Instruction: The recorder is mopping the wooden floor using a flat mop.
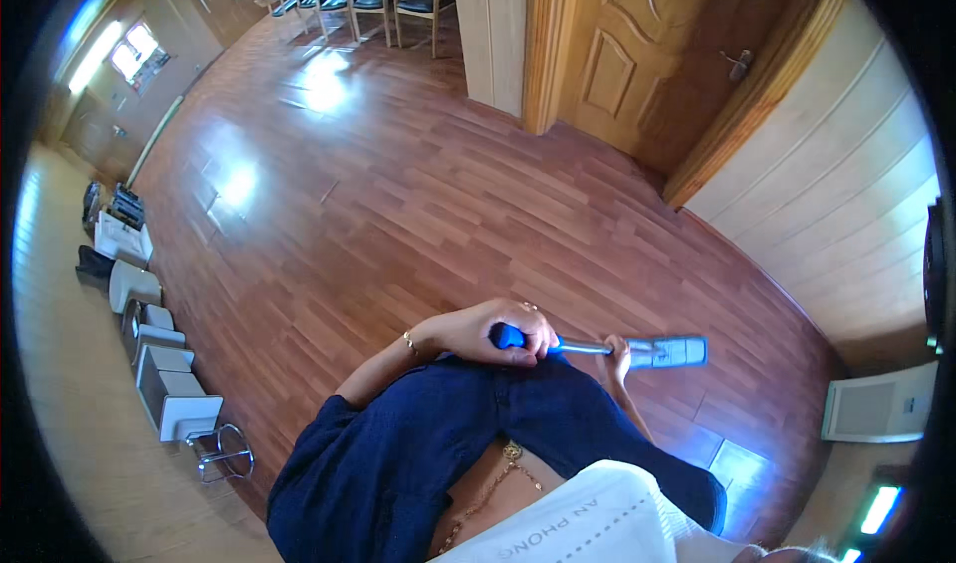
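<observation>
Over wooden flooring [398,205], left hand [498,330] and right hand [616,360] hold blue-handled tool [669,351].

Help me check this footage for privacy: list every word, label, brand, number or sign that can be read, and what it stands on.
White sheet with a dotted line: printed capitals, legible but not copied out here.
Pale, boxy unit at right: small dark mark, too small to read.
Long, blue-gripped tool with grey shaft: no readable text.
</observation>
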`<state>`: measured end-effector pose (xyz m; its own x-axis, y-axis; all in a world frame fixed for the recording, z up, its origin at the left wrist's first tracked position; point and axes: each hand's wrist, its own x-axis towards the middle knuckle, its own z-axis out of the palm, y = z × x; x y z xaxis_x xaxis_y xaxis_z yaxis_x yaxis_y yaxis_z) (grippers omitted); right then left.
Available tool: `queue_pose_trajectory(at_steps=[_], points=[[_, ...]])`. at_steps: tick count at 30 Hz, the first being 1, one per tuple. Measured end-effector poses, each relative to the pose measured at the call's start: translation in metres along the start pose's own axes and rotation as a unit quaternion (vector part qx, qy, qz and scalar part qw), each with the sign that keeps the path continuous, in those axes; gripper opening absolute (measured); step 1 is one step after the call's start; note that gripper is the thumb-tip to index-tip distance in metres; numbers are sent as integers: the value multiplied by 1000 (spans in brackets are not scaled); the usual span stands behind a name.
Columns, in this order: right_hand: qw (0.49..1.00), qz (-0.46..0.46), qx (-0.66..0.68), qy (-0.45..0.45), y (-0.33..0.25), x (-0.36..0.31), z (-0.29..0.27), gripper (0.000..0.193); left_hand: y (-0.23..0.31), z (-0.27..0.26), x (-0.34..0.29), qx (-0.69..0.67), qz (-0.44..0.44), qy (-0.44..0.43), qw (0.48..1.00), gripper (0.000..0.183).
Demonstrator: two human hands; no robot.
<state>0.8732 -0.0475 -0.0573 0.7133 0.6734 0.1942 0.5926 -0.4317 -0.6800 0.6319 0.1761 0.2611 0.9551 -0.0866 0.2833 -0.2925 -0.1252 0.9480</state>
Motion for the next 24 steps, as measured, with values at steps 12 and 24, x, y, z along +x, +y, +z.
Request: queue_pose_trajectory(at_steps=[12, 24], points=[[929, -315, 163, -110, -136, 144, 89, 26, 74, -14, -29, 201, -44, 201, 958, 7], [826, -392, 349, -205, -264, 162, 177, 71, 13, 14, -28, 413, -171, 478, 756, 11]])
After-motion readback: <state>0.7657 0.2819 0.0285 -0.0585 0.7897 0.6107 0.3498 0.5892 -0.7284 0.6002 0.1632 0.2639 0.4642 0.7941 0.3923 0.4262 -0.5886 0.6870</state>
